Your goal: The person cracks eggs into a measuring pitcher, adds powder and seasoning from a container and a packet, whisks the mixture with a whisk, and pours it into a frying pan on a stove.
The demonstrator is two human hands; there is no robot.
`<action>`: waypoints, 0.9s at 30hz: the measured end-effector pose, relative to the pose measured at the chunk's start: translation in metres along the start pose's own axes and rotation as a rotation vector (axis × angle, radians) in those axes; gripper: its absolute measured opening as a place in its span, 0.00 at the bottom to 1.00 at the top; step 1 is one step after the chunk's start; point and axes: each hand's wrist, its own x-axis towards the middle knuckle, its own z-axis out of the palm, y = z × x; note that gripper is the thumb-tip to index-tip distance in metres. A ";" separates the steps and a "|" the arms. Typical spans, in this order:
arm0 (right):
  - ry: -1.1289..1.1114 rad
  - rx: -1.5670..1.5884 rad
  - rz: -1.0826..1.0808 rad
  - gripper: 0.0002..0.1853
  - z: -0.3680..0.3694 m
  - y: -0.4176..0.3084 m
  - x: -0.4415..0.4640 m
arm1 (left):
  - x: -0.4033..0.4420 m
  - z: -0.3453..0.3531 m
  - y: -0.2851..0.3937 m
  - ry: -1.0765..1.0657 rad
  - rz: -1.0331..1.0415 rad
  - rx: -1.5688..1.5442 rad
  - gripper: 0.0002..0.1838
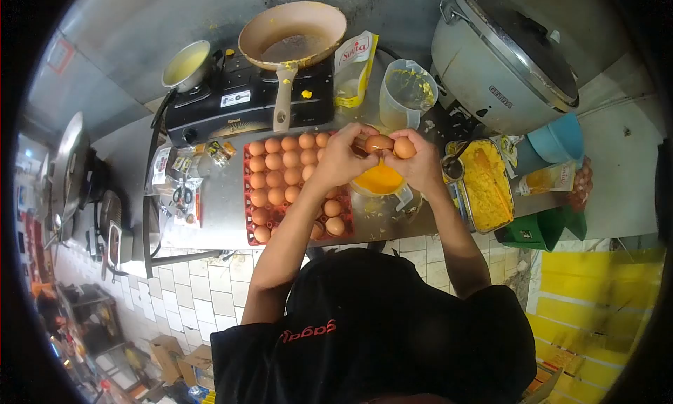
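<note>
My left hand (345,157) grips a brown egg (379,143) whose shell looks wet and broken; fingers cover part of it. Right beside it, my right hand (418,164) is closed with a second egg or shell piece (404,148) between thumb and fingers. The fingertips of both hands nearly meet. Directly beneath is a clear measuring jug (403,196) with orange-yellow beaten-looking egg (379,179) in it. To the left lies a red egg tray (247,214) with rows of brown eggs (291,176) and a few vacant cups near its front.
Behind are a black gas stove (203,116), a frying pan (293,32), a small saucepan (186,66), a pouch (354,67), another plastic jug (409,95) and a large rice cooker (498,60). A container of yellow crumbly food (487,186) stands right. Scissors (184,196) lie left.
</note>
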 end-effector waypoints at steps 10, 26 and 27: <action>-0.005 -0.048 -0.014 0.18 -0.005 -0.005 0.002 | 0.005 0.010 0.006 0.105 0.137 0.198 0.21; -0.056 -0.169 -0.430 0.15 -0.031 -0.005 0.016 | 0.026 -0.017 0.046 -0.189 0.465 0.579 0.29; -0.095 -0.099 -0.359 0.15 -0.026 -0.007 0.014 | 0.023 -0.018 0.049 -0.181 0.438 0.585 0.30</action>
